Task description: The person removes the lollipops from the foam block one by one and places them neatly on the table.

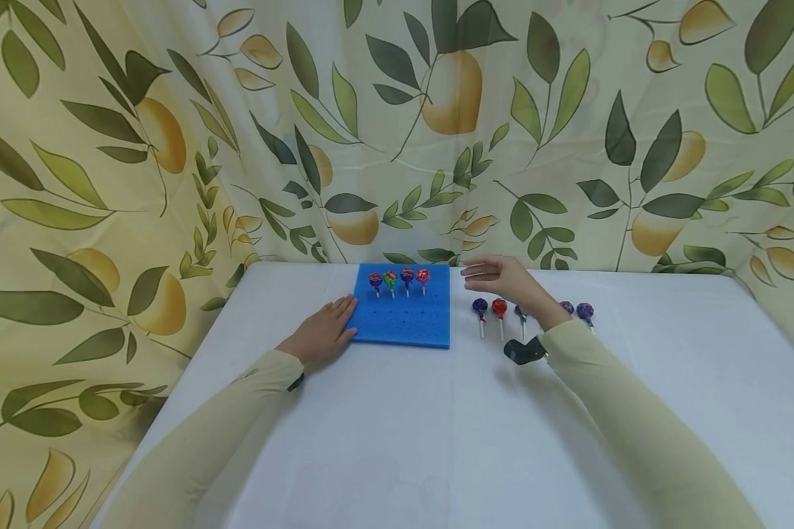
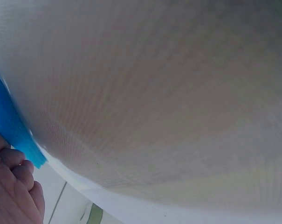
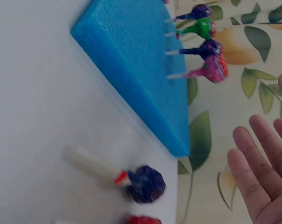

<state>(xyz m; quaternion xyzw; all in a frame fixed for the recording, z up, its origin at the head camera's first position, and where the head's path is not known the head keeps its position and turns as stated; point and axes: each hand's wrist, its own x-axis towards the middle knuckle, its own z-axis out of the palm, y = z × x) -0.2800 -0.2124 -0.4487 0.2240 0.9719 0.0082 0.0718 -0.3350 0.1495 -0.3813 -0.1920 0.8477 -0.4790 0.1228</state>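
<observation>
A blue foam board (image 1: pixel 403 330) lies on the table, with several wrapped lollipops (image 1: pixel 406 275) standing upright in a row near its far edge. Small holes dot the foam nearer the front. My left hand (image 1: pixel 320 332) rests flat at the board's left edge, fingers straight and touching it. To the right of the board my right hand (image 1: pixel 508 283) hovers above the table, fingers extended and holding nothing. Beneath and beside it lie loose lollipops: a dark purple one (image 1: pixel 480 306), a red one (image 1: pixel 499 308) and several more purple ones, partly hidden by the right wrist.
The white table (image 1: pixel 384 441) ends at the back against a curtain (image 1: pixel 410 184) printed with leaves and fruit. A dark wrist camera (image 1: pixel 524 352) hangs under the right forearm. The left wrist view is mostly filled by a blurred pale surface.
</observation>
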